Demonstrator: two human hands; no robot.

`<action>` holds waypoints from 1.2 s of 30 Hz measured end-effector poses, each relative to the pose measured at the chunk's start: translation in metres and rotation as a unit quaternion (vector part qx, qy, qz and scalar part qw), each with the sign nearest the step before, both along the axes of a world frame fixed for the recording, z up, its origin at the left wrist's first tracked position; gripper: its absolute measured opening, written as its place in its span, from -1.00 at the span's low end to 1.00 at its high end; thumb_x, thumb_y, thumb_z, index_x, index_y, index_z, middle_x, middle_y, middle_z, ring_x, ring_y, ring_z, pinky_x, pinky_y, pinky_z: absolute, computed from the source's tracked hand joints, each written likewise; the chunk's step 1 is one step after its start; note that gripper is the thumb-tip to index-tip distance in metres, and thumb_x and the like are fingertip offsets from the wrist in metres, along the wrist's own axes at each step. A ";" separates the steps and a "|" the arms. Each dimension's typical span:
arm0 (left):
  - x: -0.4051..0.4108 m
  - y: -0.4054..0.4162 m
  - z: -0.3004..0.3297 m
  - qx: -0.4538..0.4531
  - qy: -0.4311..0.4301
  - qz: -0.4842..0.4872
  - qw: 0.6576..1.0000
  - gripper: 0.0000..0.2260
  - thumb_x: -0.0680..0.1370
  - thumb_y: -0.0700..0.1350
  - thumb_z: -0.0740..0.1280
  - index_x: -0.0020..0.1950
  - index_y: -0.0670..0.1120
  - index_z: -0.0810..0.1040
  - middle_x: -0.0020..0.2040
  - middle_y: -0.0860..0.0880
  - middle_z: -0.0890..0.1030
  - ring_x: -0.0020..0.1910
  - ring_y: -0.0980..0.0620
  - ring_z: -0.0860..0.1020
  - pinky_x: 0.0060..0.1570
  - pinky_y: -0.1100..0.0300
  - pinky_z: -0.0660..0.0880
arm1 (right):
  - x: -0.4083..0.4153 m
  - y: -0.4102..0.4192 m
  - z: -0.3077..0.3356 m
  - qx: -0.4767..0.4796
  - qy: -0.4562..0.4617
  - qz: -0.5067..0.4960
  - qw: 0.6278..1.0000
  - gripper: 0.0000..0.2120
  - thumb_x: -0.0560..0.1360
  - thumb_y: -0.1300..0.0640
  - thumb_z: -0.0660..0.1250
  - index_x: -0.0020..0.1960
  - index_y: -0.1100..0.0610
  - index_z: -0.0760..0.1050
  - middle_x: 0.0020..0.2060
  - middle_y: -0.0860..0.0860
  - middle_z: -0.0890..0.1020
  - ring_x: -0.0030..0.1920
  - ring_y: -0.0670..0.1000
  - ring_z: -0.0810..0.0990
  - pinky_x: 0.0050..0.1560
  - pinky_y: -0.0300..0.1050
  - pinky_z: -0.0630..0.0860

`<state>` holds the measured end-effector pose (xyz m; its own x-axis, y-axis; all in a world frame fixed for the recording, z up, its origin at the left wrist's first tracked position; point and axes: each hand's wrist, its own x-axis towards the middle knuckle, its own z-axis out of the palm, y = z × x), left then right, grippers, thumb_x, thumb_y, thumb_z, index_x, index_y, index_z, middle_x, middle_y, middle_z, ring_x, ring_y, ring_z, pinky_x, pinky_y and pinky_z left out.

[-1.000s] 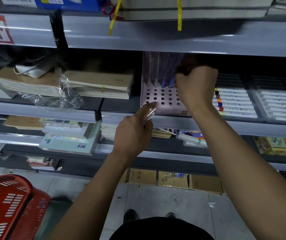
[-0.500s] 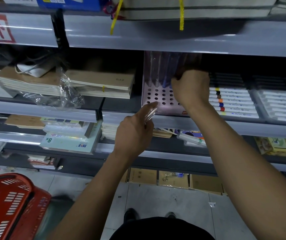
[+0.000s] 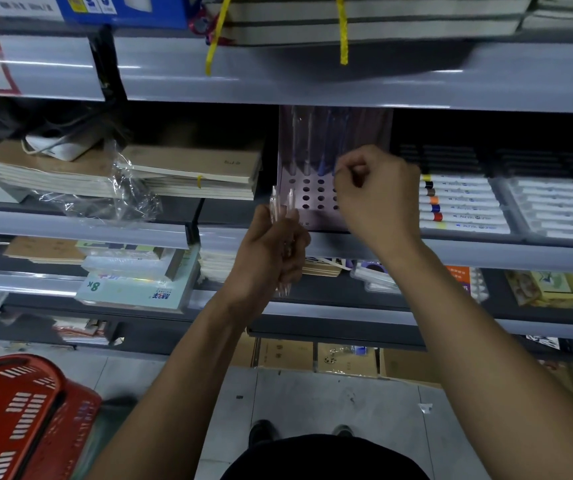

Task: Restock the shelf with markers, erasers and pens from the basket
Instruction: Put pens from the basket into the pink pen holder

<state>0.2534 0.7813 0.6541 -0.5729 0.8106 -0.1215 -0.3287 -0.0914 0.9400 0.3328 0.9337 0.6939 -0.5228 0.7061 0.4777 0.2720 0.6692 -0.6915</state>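
Observation:
A pink perforated pen holder (image 3: 307,195) stands on the middle shelf (image 3: 485,252), with several clear pens (image 3: 309,143) upright in its back holes. My left hand (image 3: 271,251) grips a small bunch of clear pens (image 3: 279,209) just below the holder's front edge. My right hand (image 3: 376,199) hovers in front of the holder's right side with fingers curled and thumb against forefinger; I see nothing between them. The red basket (image 3: 18,420) sits on the floor at lower left.
Rows of white markers (image 3: 461,206) with coloured caps lie in trays right of the holder. Stacked notebooks (image 3: 188,174) and loose plastic wrap (image 3: 129,192) lie to its left. Lower shelves hold paper pads and boxes. A shelf edge (image 3: 347,77) overhangs the holder.
My right hand has pulled back out of the holder toward me and lower. My left hand has lifted slightly, its pens now pointing upright.

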 end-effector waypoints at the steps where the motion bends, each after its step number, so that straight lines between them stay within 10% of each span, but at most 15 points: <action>1: 0.001 0.001 0.002 0.013 -0.017 -0.005 1.000 -0.93 0.72 -0.12 0.23 0.13 -0.06 0.34 -0.22 -0.08 0.48 -0.44 0.03 0.22 -0.45 0.20 0.19 | 0.004 -0.004 -0.002 -0.022 0.008 0.023 0.999 -0.89 0.54 0.18 0.38 -0.05 0.05 0.69 -0.30 -0.20 0.64 -0.34 -0.24 0.60 -0.27 -0.49 0.41; 9: 0.007 0.002 0.012 0.050 -0.064 0.004 0.997 -0.78 0.76 -0.08 0.15 0.20 -0.16 0.53 -0.04 -0.06 0.67 -0.28 -0.03 0.51 -0.29 0.11 0.57 | 0.023 -0.024 -0.020 -0.116 0.004 0.129 0.985 -0.88 0.57 0.15 0.41 -0.05 -0.06 0.67 -0.26 -0.26 0.66 -0.25 -0.13 0.67 -0.17 -0.15 0.61; 16: 0.009 0.000 0.008 0.049 -0.017 0.000 0.999 -0.69 0.79 -0.13 0.09 0.38 -0.30 0.45 0.26 -0.26 0.67 0.26 -0.25 0.66 0.08 -0.12 0.66 | 0.031 -0.033 -0.023 -0.198 0.009 0.158 0.967 -0.88 0.55 0.13 0.48 0.08 0.03 0.64 -0.20 -0.02 0.69 -0.15 0.01 0.73 -0.09 0.11 0.70; 26: 0.013 -0.001 0.006 0.027 0.094 0.033 0.995 -0.68 0.78 -0.10 0.10 0.43 -0.23 0.47 0.27 -0.24 0.66 0.18 -0.30 0.66 0.02 -0.35 0.57 | 0.035 -0.041 -0.020 -0.192 -0.013 0.160 0.968 -0.63 0.48 0.14 0.54 0.21 -0.10 0.52 -0.17 -0.16 0.70 -0.15 -0.12 0.71 -0.03 0.06 0.69; 30: 0.016 0.000 0.010 0.048 0.114 0.037 0.992 -0.70 0.78 -0.14 0.11 0.45 -0.21 0.46 0.24 -0.24 0.66 0.07 -0.07 0.70 -0.19 0.10 0.63 | 0.035 -0.044 -0.018 -0.182 -0.011 0.150 0.972 -0.57 0.49 0.15 0.52 0.30 -0.06 0.50 -0.17 -0.18 0.71 -0.15 -0.14 0.71 -0.03 0.03 0.70; 36: 0.019 0.004 0.012 0.048 0.124 0.035 0.991 -0.70 0.78 -0.14 0.12 0.47 -0.14 0.47 0.24 -0.14 0.68 0.20 -0.06 0.69 -0.01 0.11 0.64 | 0.034 -0.043 -0.017 -0.170 -0.010 0.125 0.977 -0.73 0.51 0.16 0.50 0.18 -0.03 0.62 -0.22 -0.14 0.69 -0.16 -0.14 0.70 -0.08 -0.03 0.70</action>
